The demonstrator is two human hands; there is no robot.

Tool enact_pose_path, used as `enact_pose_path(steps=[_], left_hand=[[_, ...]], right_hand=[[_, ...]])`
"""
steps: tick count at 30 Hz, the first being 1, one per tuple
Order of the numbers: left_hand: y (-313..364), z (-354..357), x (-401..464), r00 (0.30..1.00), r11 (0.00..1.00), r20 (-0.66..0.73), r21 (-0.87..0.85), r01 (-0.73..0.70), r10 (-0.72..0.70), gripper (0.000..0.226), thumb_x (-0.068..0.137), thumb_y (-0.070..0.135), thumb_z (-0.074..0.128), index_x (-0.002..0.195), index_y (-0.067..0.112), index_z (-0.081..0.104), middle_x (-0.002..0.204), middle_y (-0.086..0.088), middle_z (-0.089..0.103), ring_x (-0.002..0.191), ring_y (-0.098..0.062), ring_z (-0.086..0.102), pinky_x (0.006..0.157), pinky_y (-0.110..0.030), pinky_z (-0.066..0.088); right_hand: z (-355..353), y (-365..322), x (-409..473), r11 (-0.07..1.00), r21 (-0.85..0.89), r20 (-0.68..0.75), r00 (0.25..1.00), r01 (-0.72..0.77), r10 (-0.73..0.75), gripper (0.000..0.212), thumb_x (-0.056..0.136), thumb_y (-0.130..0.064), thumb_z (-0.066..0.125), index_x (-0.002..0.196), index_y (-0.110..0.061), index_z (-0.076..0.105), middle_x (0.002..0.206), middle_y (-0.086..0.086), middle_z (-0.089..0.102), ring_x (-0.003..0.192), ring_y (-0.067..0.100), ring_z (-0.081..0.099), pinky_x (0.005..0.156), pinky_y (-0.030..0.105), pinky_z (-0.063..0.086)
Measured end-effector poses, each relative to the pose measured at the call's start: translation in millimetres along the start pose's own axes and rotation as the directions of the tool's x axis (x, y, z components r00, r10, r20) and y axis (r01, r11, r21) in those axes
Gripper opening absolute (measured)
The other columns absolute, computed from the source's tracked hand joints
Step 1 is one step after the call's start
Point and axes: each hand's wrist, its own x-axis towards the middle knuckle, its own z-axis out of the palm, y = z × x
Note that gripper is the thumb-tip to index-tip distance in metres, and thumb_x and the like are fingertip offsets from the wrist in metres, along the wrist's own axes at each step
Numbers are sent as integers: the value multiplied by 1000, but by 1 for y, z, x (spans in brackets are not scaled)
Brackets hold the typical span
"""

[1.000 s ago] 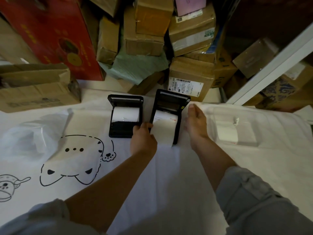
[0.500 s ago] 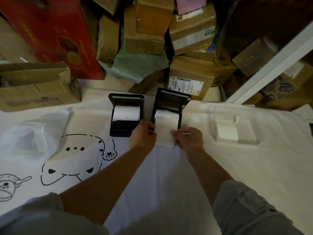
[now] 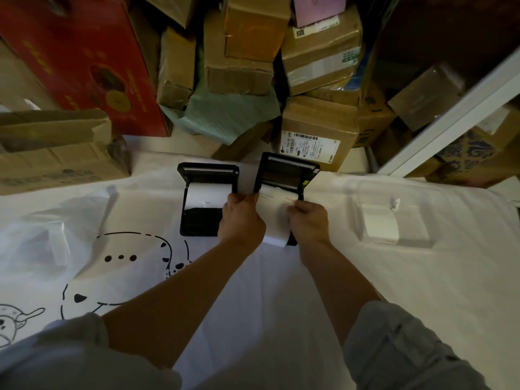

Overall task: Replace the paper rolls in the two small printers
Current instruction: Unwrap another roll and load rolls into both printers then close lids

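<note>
Fingers of both hands pinch the loose white paper strip [image 3: 277,220] that comes out of the right printer [image 3: 284,181]. The left hand [image 3: 242,218] holds the strip's left edge, and the right hand [image 3: 308,220] holds its right edge, so both hands are closed on the paper. The strip runs from the roll inside the printer down toward the person and hangs over the printer's front. Its black lid stands open at the back. Just beside it sits the left printer [image 3: 206,201], also with its lid up and a white paper roll [image 3: 208,196] lying in it. So both printers seem to have paper inside, and what looks left is to close the two lids. To the right, well apart, a clear plastic pack [image 3: 394,218] lies on the white cloth [image 3: 267,291] with another white roll in it. Cardboard boxes [image 3: 318,136] are piled behind. A second ago the right hand lay flat beside the right printer while only the left hand held the strip; now it has come over to grip the paper, and both hands sit higher up, closer to the roll.
</note>
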Motion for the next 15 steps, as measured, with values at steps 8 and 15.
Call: enact_pose_path(steps=[8, 15], left_hand=[[13, 4, 21, 953, 873, 108, -381, 304, -285, 49, 89, -1, 40, 134, 15, 49, 136, -18, 43, 121, -37, 44, 103, -46, 43], [20, 8, 34, 917, 798, 137, -457, 393, -374, 40, 91, 5, 38, 127, 11, 55, 132, -23, 47, 117, -40, 46, 104, -46, 40]], right_hand=[[9, -2, 8, 996, 43, -47, 996, -76, 78, 33, 93, -8, 49, 126, -7, 55, 119, 18, 60, 110, 36, 56, 99, 49, 47], [11, -1, 11, 993, 85, -66, 994, -83, 89, 29, 91, -7, 52, 120, -7, 60, 116, 18, 62, 108, 36, 58, 97, 50, 48]])
